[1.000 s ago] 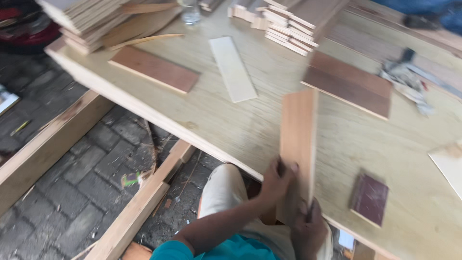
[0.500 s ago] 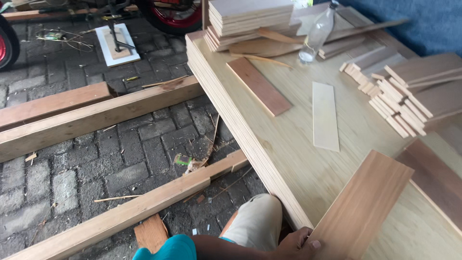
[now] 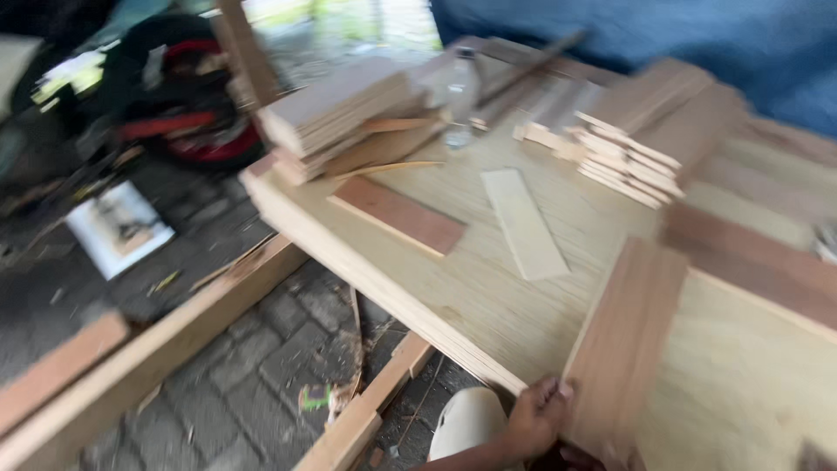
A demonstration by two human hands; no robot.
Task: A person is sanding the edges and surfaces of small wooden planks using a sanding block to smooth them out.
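Head view — the only one.

Item: reddish wood plank (image 3: 623, 340), lower right of the frame, lying slantwise on the pale plywood worktop (image 3: 453, 279). My left hand (image 3: 534, 417) is closed on its near end at the bottom edge, fingers wrapped over the left side. My right hand is barely in frame beneath the plank (a dark sliver only), so I cannot tell how it grips.

Change: half a second ago the plank sat hard in the lower right corner; now more of its length shows and it has come toward the centre, its far end reaching a darker board (image 3: 750, 266) at right. The view has also swung, blurring everything. I judge the plank is being slid into position, not yet let go.

Also present: a pale strip (image 3: 524, 223) at centre, a reddish board (image 3: 398, 215) to its left, stacked offcuts (image 3: 336, 109) upper centre, brick paving (image 3: 253, 392) lower left.
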